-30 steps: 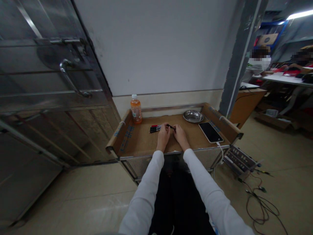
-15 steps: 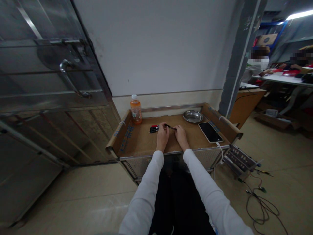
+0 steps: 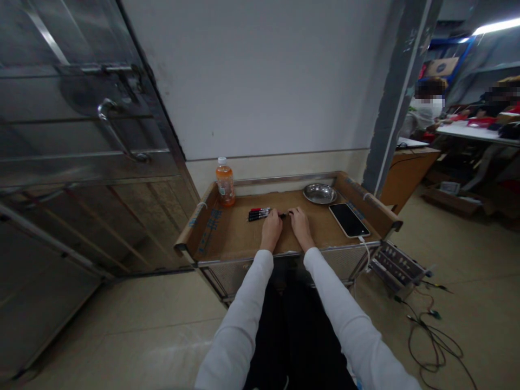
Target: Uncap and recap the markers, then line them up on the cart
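Both hands meet over the cardboard-lined cart top (image 3: 239, 238), with a dark pen (image 3: 285, 214) between them. My left hand (image 3: 272, 223) is closed around one end of the pen and covers most of it. At the other end, the fingers of my right hand (image 3: 299, 221) pinch the pen's tip; details there are too small to make out. Just left of my left hand, several black pens (image 3: 255, 216) and a red pen (image 3: 257, 209) lie side by side.
An orange drink bottle (image 3: 225, 184) stands at the back left. A shallow metal bowl (image 3: 320, 194) sits back right, near a smartphone (image 3: 349, 220) with a white cable (image 3: 368, 252). Raised cardboard sides edge the top. A person (image 3: 424, 111) sits in the right background.
My left hand has turned and slid slightly right along the pen, covering more of it and exposing more of the pens lying beside it. My right hand stays nearly in place.
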Available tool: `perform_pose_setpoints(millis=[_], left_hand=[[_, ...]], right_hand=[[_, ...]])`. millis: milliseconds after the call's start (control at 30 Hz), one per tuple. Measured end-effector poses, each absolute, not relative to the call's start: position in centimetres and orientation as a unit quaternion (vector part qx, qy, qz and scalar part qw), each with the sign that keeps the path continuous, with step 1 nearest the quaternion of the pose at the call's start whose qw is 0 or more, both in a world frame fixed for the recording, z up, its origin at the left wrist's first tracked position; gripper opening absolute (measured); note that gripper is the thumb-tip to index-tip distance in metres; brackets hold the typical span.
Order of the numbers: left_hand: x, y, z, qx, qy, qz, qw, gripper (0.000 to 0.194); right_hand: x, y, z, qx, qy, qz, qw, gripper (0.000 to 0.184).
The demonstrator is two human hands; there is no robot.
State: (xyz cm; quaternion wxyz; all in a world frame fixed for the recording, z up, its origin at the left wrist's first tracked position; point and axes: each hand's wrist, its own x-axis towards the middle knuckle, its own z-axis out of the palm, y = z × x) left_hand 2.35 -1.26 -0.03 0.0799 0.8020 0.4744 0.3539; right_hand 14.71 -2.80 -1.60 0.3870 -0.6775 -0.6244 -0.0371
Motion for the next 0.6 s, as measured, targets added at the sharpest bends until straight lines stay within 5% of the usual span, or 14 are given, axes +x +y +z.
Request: perform_pose_setpoints(millis=[600], left_hand=[[2.42,-0.74,-0.28,0.851,0.420,0.317,0.005,0.030]], right_hand=[[14.47,-2.73,-1.34,-0.618,-0.680,0.006,0.395,0.030]])
